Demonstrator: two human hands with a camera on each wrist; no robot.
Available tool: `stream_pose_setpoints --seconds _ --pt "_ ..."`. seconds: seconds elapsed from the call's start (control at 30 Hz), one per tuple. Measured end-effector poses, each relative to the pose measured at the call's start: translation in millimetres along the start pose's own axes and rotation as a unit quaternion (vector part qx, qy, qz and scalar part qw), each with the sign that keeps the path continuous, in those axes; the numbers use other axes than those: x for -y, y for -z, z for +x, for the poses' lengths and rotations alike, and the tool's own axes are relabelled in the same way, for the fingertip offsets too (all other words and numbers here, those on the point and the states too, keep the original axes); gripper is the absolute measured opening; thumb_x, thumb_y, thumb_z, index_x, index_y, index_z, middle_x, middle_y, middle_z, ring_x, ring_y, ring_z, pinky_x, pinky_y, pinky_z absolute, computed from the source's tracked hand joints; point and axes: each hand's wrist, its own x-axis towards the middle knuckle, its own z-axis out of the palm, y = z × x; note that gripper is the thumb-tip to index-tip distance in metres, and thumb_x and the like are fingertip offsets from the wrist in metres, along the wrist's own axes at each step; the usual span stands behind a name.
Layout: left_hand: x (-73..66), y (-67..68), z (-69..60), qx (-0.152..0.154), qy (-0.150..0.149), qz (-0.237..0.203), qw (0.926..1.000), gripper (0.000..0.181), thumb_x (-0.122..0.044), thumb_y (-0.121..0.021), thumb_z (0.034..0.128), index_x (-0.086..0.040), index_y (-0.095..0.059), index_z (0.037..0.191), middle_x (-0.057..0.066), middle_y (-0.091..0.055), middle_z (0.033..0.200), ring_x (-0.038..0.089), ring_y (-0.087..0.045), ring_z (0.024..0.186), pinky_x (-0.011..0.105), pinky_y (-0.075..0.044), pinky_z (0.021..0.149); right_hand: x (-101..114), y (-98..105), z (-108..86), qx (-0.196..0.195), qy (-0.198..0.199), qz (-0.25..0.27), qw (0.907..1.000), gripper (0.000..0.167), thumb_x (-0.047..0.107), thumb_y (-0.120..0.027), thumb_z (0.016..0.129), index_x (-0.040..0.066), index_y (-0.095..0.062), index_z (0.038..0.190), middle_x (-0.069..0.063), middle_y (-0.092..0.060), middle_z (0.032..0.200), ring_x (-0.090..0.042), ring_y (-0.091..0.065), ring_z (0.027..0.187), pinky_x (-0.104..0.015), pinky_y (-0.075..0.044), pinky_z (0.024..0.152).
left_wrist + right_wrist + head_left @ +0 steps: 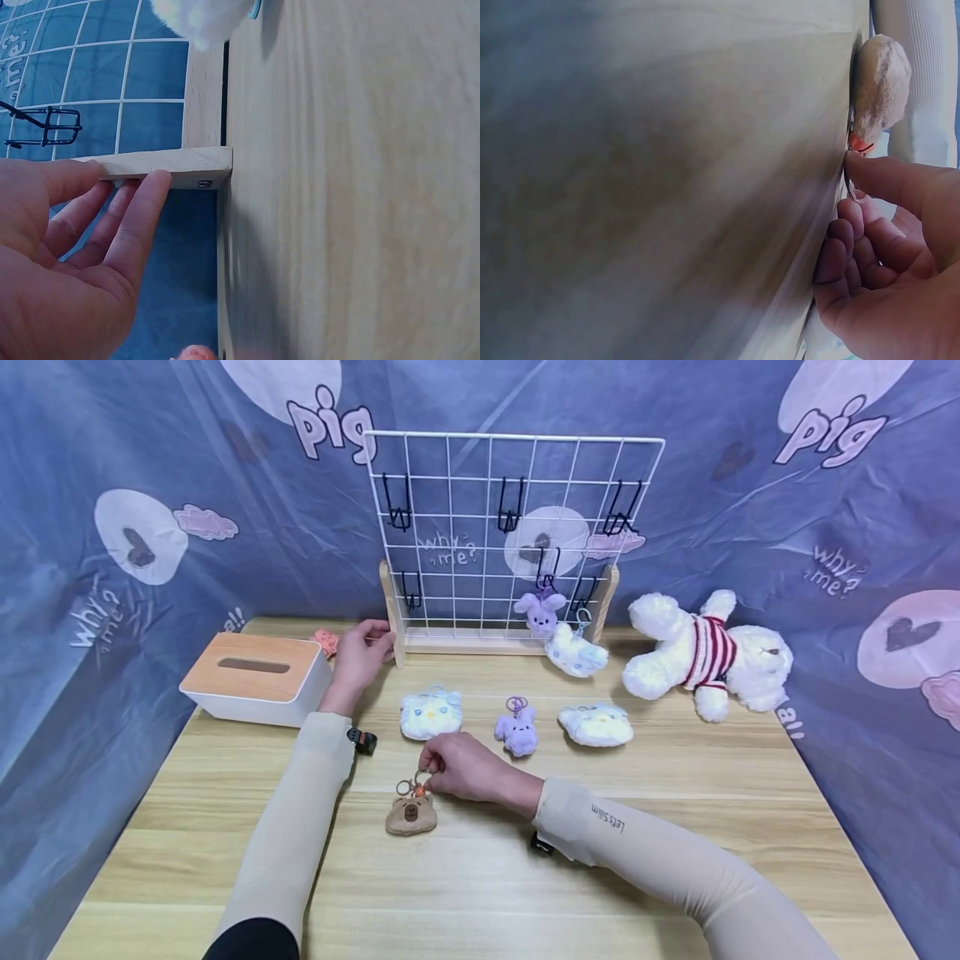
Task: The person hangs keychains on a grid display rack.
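Observation:
My right hand pinches the metal ring of a brown capybara plush keychain, which lies on the table with an orange bit at its top. In the right wrist view, thumb and fingertips meet at the ring, beside the fuzzy plush. At the back, my left hand holds the left wooden leg of a white wire grid rack, with the thumb at its front edge and fingers along its outer side. Black hooks hang on the grid; a purple bunny plush hangs from one.
A blue-white plush leans at the rack's right foot. On the table lie a blue-white cat plush, a purple plush and another blue-white plush. A tissue box stands left; a white teddy lies right.

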Motion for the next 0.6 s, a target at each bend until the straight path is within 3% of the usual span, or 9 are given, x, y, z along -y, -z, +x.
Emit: stream_pose_setpoints --seconds 0.17,0.4,0.6 --pt "-0.3 0.3 0.8 0.003 0.004 0.002 1.0000 0.034 -0.011 -0.066 0.1126 0.007 -0.067 0.142 0.028 -0.071 0.130 0.025 -0.073 0.104 0.030 -0.074 0.095 6.8 5.3 -2.6 0.003 -0.003 0.011 0.9999 0.009 0.007 -0.086 0.093 0.013 -0.080 0.097 0.004 -0.074 0.085 -0.004 -0.061 0.076 -0.019 -0.058 0.076" --pt "-0.4 0.2 1.3 0.006 0.006 -0.004 1.0000 0.034 -0.011 -0.067 0.1125 0.006 -0.067 0.142 0.027 -0.071 0.130 0.027 -0.073 0.106 0.028 -0.074 0.093 4.8 7.0 -1.7 0.007 -0.022 0.040 0.9990 0.010 0.013 -0.087 0.095 0.019 -0.080 0.091 0.008 -0.073 0.080 -0.002 -0.061 0.075 -0.018 -0.058 0.075" --pt "0.0 -0.1 1.7 0.007 0.008 -0.007 0.9999 0.034 -0.011 -0.066 0.1128 0.007 -0.067 0.141 0.027 -0.071 0.129 0.026 -0.073 0.104 0.029 -0.074 0.094 5.5 11.4 -2.4 0.013 -0.035 0.071 0.9968 0.007 0.017 -0.084 0.099 0.018 -0.082 0.093 0.010 -0.072 0.078 -0.003 -0.062 0.074 -0.019 -0.057 0.074"
